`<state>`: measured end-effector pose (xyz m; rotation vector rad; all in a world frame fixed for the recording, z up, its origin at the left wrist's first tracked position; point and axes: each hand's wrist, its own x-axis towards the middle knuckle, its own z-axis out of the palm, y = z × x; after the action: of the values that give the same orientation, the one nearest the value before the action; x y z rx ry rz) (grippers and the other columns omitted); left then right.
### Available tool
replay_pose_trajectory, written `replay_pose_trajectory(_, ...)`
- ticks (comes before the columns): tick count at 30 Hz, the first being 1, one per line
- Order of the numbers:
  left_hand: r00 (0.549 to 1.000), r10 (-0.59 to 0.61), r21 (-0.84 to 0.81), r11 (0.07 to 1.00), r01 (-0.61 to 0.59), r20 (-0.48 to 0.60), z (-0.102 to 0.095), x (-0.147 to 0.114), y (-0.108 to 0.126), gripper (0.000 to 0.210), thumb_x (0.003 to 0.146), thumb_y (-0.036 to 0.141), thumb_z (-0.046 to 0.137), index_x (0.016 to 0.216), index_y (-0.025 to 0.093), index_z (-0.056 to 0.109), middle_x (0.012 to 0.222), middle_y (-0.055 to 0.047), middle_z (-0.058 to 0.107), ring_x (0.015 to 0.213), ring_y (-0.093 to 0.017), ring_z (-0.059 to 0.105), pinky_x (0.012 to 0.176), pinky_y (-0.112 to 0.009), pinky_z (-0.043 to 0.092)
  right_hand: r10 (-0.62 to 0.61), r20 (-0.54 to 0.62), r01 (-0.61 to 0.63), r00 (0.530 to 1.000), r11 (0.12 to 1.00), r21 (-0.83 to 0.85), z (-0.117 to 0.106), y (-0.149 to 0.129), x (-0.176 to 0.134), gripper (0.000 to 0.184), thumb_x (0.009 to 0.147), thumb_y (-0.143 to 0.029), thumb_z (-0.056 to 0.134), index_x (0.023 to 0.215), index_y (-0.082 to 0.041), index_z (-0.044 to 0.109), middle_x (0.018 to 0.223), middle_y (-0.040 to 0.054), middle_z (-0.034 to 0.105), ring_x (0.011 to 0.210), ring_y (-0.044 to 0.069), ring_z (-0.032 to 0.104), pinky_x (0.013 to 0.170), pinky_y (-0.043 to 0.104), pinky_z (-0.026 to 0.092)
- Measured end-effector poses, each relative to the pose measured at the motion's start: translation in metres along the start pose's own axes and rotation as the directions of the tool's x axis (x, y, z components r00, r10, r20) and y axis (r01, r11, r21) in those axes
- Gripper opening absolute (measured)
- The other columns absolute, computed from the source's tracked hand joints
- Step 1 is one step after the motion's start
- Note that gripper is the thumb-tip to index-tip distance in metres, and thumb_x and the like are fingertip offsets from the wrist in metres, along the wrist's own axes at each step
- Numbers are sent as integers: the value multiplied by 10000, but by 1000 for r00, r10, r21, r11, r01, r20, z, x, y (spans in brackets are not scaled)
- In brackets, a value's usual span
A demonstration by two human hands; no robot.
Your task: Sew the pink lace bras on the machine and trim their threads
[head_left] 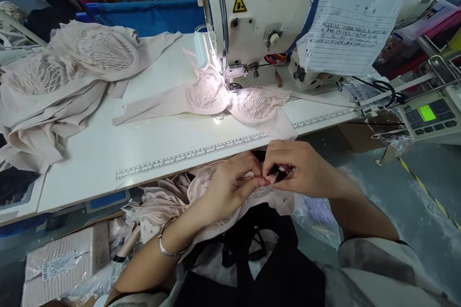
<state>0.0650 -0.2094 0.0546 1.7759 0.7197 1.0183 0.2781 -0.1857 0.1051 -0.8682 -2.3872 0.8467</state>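
Nearest, over the lap, the left hand [230, 184] pinches the lace bra [201, 192] in a pressed-together grip; the right hand [300, 170] nips small dark snips [277, 172] just beside it. Beyond, on the white worktop [162, 139], another bra [230, 100] lies under the sewing machine [259, 14]; a fabric pile [61, 76] sits far left

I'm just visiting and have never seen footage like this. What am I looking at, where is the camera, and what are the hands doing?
The one picture comes from a camera on a person's head, looking down at their own bare hands. Ahead is a white sewing machine on a white table, with a pale lace bra under its needle and a pile of similar pieces to the left. The left hand pinches lace fabric in the lap; the right hand holds a small dark tool, perhaps snips.
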Motion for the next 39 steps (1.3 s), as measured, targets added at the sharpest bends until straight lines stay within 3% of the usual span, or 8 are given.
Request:
replay_pose_trajectory(2, 999, -3, -27, 1000, 2, -36, 5, 5, -1, 160, 949, 184, 657, 794, 171, 625, 783, -16, 631, 744, -136, 591, 701, -249, 461, 31, -16, -31, 999, 1000, 6, 4, 6, -2, 113, 911, -285, 689, 853, -204, 636, 755, -8, 631, 697, 125, 546, 632, 248, 391)
replay_pose_trajectory(7, 993, -83, -78, 994, 76, -89, 4, 8, -9, 179, 931, 163, 659, 759, 172, 611, 764, -5, 602, 731, -130, 564, 699, -250, 446, 141, -100, -127, 985, 982, 137, -2, 29, -16, 385, 811, -505, 796, 919, -209, 575, 682, -63, 551, 541, 75, 394, 509, 215, 322)
replay_pose_trajectory(12, 994, -59, -68, 996, 53, -93, 5, 10, -11, 173, 924, 141, 659, 760, 177, 618, 758, 2, 603, 736, -119, 568, 706, -233, 449, 102, -53, -92, 993, 981, 169, -6, 34, -19, 248, 896, -428, 726, 876, -196, 641, 844, 24, 682, 675, 116, 538, 602, 244, 399)
replay_pose_trajectory(16, 991, -67, -107, 993, 54, -113, 8, 11, -7, 174, 911, 147, 674, 748, 172, 621, 878, -42, 675, 862, -141, 629, 802, -248, 481, 120, -123, -84, 985, 960, 269, -6, 32, -19, 164, 941, -319, 666, 844, -190, 638, 852, 38, 683, 617, 102, 502, 562, 250, 382)
replay_pose_trajectory(24, 953, -295, -354, 901, 252, -71, 16, 15, 0, 258, 874, 174, 661, 663, 175, 511, 825, -35, 704, 693, -98, 604, 616, -184, 470, 206, -216, -104, 954, 908, 406, 1, 24, -20, 185, 899, -213, 685, 782, -196, 543, 830, 9, 638, 590, 75, 471, 514, 223, 358)
replay_pose_trajectory(31, 943, -319, -117, 944, 308, -90, 21, 23, 10, 162, 824, 234, 748, 968, 185, 694, 846, -17, 752, 785, -152, 690, 689, -220, 514, 268, -208, -179, 941, 912, 369, 2, 6, -18, 202, 858, -225, 741, 894, -213, 542, 684, -68, 515, 569, 75, 458, 505, 202, 352)
replay_pose_trajectory(34, 927, -352, -101, 935, 340, -133, 23, 24, 9, 153, 861, 313, 725, 809, 170, 740, 665, -3, 702, 622, -127, 613, 595, -218, 466, 271, -247, -173, 930, 918, 358, 2, 7, -19, 226, 867, -335, 759, 920, -208, 581, 724, -43, 571, 582, 84, 486, 518, 211, 377)
replay_pose_trajectory(39, 876, -478, -349, 832, 431, -58, 23, 26, 7, 262, 827, 402, 746, 792, 141, 750, 552, 9, 610, 460, -74, 406, 453, -202, 299, 313, -339, -201, 887, 924, 327, -2, 19, -25, 415, 1023, -511, 489, 827, -178, 642, 650, -21, 568, 512, 84, 462, 546, 251, 381)
